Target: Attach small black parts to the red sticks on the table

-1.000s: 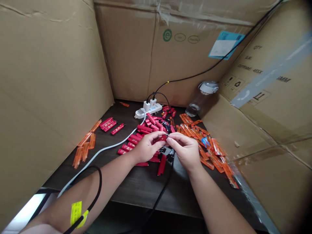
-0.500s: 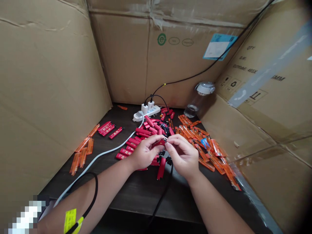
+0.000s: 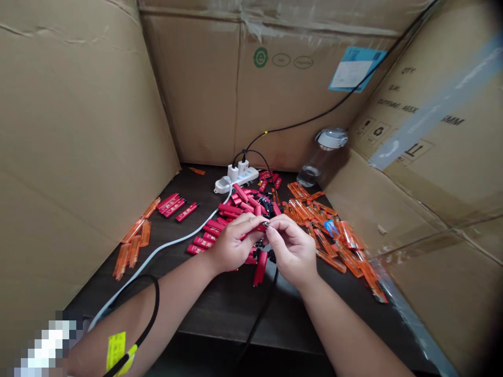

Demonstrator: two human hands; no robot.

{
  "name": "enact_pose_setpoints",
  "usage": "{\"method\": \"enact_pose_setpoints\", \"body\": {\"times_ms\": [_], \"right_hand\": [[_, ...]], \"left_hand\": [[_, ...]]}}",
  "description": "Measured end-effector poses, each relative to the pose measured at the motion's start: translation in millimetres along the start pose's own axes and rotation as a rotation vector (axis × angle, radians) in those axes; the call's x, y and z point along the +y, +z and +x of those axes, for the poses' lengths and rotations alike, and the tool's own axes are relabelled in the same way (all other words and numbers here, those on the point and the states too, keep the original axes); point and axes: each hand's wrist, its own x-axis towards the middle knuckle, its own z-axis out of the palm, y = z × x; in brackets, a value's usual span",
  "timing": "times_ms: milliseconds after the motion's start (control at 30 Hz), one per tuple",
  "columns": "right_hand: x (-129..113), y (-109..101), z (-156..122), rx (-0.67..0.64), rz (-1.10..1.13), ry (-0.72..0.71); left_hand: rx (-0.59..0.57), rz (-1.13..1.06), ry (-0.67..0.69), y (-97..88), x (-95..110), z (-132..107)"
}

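My left hand (image 3: 231, 245) is closed round a red lighter (image 3: 257, 227), held above the pile with its metal end pointing right. Thumb and fingers of my right hand (image 3: 294, 248) pinch at that metal end; any small part between them is hidden. Beneath and behind both hands lies a heap of red lighters (image 3: 231, 210) mixed with small black parts. One more red lighter (image 3: 260, 268) rests just below my fingers. To the right spreads a pile of clear orange lighters (image 3: 314, 212).
A few red lighters (image 3: 171, 205) and some orange lighters (image 3: 128, 254) lie at left. Behind the heap sits a white power strip (image 3: 236, 181) with plugs and cables. A water bottle (image 3: 320, 157) stands back right. Cardboard walls (image 3: 204, 89) enclose the dark table (image 3: 220, 319).
Both hands stay together at the lighter. The right hand has shifted slightly left, its fingers closer on the metal end, which is turned a little. The piles look the same.
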Motion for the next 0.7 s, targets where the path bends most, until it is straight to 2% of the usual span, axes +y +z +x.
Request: {"method": "enact_pose_setpoints", "body": {"times_ms": [167, 400, 700], "right_hand": [[1.8, 2.4, -1.8, -0.003, -0.001, 0.027], [3.5, 3.1, -3.5, 0.004, -0.014, 0.017], [0.4, 2.8, -2.4, 0.008, 0.001, 0.023]], "left_hand": [[-0.005, 0.027, 0.06, -0.4, 1.5, 1.1], [-0.012, 0.004, 0.033, 0.7, 3.1, 0.8], [-0.009, 0.028, 0.062, 0.1, 2.6, 0.6]]}}
